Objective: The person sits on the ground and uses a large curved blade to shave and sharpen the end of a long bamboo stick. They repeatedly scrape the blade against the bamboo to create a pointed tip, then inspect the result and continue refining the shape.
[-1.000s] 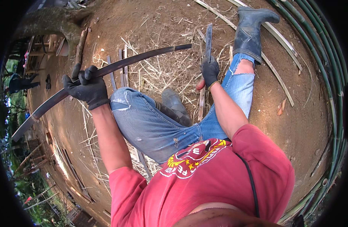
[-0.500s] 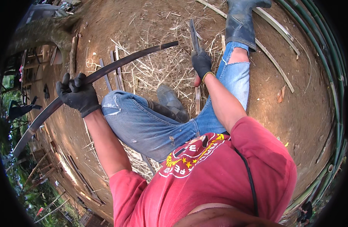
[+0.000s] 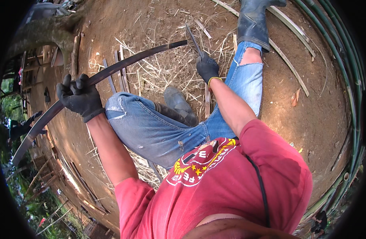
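Note:
My left hand [image 3: 81, 97], in a dark glove, is closed round a long, dark, split bamboo strip [image 3: 129, 61]. The strip slants up to the right past my bent knee; its lower end reaches out to the left. In its dark glove, my right hand [image 3: 208, 67] grips a long-bladed knife [image 3: 193, 38] by the handle, which the fingers hide. The blade points up and away, seen nearly edge-on. The knife is close to the strip's right end [image 3: 179, 44], and a gap shows between them.
Pale shavings [image 3: 163, 73] litter the dirt between my legs. My boots [image 3: 252, 26] and jeans frame this patch. Several narrow strips [image 3: 121, 69] lie beyond my left knee. Long pale slats [image 3: 290, 65] rest to the right, with green bamboo poles [image 3: 352, 79] along the right edge.
My right hand has shifted slightly left, and the knife now tilts leftward, its blade turned nearer the strip's end. My left hand and the strip have moved only slightly.

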The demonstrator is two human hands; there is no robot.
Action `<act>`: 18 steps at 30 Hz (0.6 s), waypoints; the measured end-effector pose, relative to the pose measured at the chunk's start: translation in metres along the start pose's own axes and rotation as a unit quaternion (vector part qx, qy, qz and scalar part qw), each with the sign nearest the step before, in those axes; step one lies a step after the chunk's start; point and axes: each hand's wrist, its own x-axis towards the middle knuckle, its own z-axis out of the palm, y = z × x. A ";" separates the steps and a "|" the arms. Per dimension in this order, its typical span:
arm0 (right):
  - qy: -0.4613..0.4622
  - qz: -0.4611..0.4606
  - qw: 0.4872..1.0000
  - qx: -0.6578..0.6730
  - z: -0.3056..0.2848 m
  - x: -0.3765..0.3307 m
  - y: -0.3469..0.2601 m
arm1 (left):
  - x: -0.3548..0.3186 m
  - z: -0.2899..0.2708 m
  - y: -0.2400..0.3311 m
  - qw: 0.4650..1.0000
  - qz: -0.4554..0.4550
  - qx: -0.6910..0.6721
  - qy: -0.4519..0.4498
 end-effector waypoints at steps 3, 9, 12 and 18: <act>0.065 -0.036 0.996 0.051 -0.029 0.005 -0.021 | 0.005 -0.002 -0.002 1.000 -0.004 -0.007 -0.006; -0.165 0.007 0.981 -0.106 -0.019 -0.016 -0.005 | 0.001 0.004 0.000 1.000 -0.004 0.007 0.008; -0.219 0.049 0.970 -0.096 -0.009 -0.024 0.002 | -0.004 0.000 0.000 1.000 0.007 0.006 -0.001; -0.199 0.060 0.978 0.025 -0.003 -0.008 0.014 | 0.011 -0.005 -0.005 0.999 0.018 0.018 0.037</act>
